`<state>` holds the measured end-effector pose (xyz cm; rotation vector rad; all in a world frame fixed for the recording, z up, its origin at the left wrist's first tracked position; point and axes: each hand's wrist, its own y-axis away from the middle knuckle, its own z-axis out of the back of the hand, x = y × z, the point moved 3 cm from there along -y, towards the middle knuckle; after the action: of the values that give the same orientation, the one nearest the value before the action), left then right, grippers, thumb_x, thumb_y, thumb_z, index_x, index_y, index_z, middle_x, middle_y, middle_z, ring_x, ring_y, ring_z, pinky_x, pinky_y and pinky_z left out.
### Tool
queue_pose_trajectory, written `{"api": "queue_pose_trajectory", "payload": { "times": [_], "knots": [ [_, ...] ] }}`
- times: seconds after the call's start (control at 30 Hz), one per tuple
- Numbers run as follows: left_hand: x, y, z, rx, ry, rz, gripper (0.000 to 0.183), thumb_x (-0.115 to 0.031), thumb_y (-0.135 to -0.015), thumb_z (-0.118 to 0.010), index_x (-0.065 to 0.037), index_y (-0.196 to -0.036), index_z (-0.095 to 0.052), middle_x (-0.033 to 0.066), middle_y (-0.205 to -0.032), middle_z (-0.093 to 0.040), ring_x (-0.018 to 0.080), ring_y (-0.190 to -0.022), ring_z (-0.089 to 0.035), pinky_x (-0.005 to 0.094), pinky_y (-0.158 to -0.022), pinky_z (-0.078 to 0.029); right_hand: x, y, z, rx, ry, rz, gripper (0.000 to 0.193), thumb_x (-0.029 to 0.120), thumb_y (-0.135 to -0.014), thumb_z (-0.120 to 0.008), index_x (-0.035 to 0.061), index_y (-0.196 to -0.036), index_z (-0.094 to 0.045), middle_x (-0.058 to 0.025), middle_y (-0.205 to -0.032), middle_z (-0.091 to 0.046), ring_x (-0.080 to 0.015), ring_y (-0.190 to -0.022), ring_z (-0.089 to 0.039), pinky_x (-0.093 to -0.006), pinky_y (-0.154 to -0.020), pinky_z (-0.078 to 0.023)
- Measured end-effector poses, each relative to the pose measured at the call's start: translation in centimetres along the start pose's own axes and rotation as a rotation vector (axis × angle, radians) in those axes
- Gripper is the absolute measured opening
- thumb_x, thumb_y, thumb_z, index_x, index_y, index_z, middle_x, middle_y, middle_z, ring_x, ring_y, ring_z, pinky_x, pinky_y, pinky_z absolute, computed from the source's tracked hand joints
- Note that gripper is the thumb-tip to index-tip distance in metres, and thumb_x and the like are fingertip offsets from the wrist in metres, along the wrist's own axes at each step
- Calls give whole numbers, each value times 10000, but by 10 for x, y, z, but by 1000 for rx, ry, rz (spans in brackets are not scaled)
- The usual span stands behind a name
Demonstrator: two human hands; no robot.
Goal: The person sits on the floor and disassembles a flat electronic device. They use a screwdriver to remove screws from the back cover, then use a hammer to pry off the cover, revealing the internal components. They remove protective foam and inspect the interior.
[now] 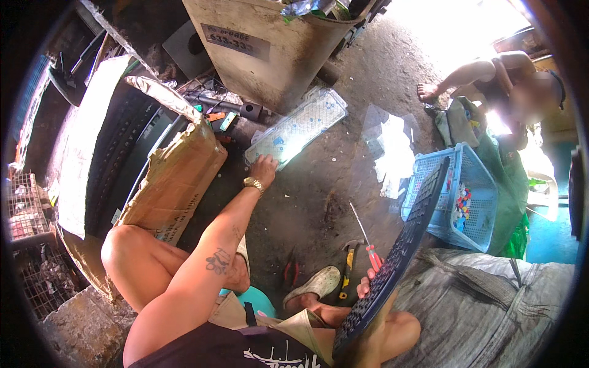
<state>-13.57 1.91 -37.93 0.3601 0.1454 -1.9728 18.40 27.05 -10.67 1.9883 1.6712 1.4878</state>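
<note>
My left hand, with a gold watch on the wrist, reaches forward and touches the near edge of a clear keyboard membrane sheet lying on the dirty concrete floor. My right hand grips the lower part of a black keyboard, held tilted up toward a blue plastic basket with coloured small parts inside. A red-handled screwdriver and a claw hammer lie on the floor by my foot.
A torn cardboard box stands to the left with black flat panels behind it. A large worn bin is ahead. Another person sits at the far right. A grey sack lies at the lower right.
</note>
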Motion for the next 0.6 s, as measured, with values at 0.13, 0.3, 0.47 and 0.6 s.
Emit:
{"api": "queue_pose_trajectory", "payload": {
  "times": [0.13, 0.3, 0.47, 0.6],
  "knots": [
    [-1, 14, 1, -127, -7, -135, 123, -72, -891, -550, -64, -867, -670, 114, -1030, -623, 330, -1041, -591, 444, -852, -552, -3, -9, 14, 213, -169, -65, 356, 285, -1041, -444, 51, -1310, -464, -128, -885, -563, -289, -620, -603, -422, -492, -501],
    [1, 16, 1, -144, 24, -70, 92, -76, -882, -580, -54, -921, -661, 119, -1042, -624, 353, -1043, -581, 472, -855, -533, -7, -24, 22, 827, -327, -231, 434, 324, -1057, -403, 44, -1389, -377, -170, -1098, -581, -416, -897, -623, -537, -709, -536],
    [17, 3, 9, -102, 559, 248, 154, -126, -879, -673, -32, -991, -623, 142, -934, -649, 349, -935, -623, 457, -832, -507, -9, -32, 36, 801, -382, -226, 443, 334, -1084, -344, 36, -1412, -352, -159, -1229, -536, -448, -941, -629, -593, -742, -540],
    [58, 18, 31, -358, 432, 434, 123, -88, -795, -720, -46, -883, -644, 173, -863, -657, 378, -896, -625, 473, -811, -494, -7, -27, 35, 721, -342, -201, 448, 334, -1082, -351, 43, -1422, -370, -147, -1181, -540, -432, -883, -640, -579, -713, -553]
  ]
}}
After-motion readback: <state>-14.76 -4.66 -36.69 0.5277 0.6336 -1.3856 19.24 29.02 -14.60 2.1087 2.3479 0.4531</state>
